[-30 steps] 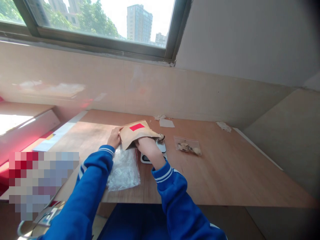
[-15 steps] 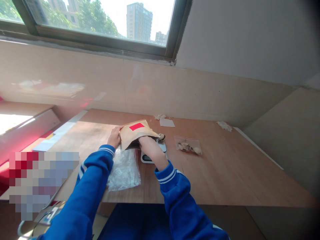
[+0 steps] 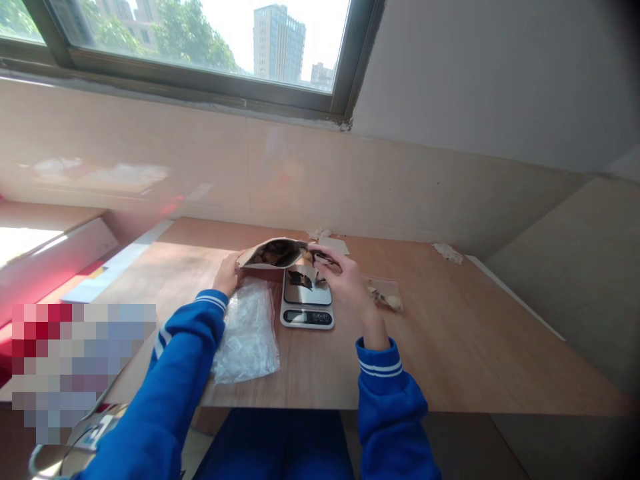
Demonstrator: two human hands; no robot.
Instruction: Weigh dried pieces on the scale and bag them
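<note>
A brown kraft-paper bag (image 3: 246, 261) is tilted with its mouth toward me, showing dark brown pieces inside. My left hand (image 3: 229, 273) grips its left side. Beyond the bag's right edge, my right hand (image 3: 341, 275) pinches some dried brown pieces (image 3: 320, 257) above a small digital scale (image 3: 307, 319). The scale's shiny plate carries a dark reflection; a brown piece shows by its right side, partly hidden by my fingers. The display's digits are too faint to read.
Clear plastic zip bags (image 3: 246, 337) lie left of the scale. To the right rests a small zip bag (image 3: 387, 295) with dried pieces. A white card (image 3: 334, 245) and crumpled tissue (image 3: 449, 252) lie toward the wall on the wooden table (image 3: 450, 347).
My right hand has come out of the paper bag and moved right, now with dried pieces in its fingers. The bag's mouth has tipped upward, and the scale is more exposed.
</note>
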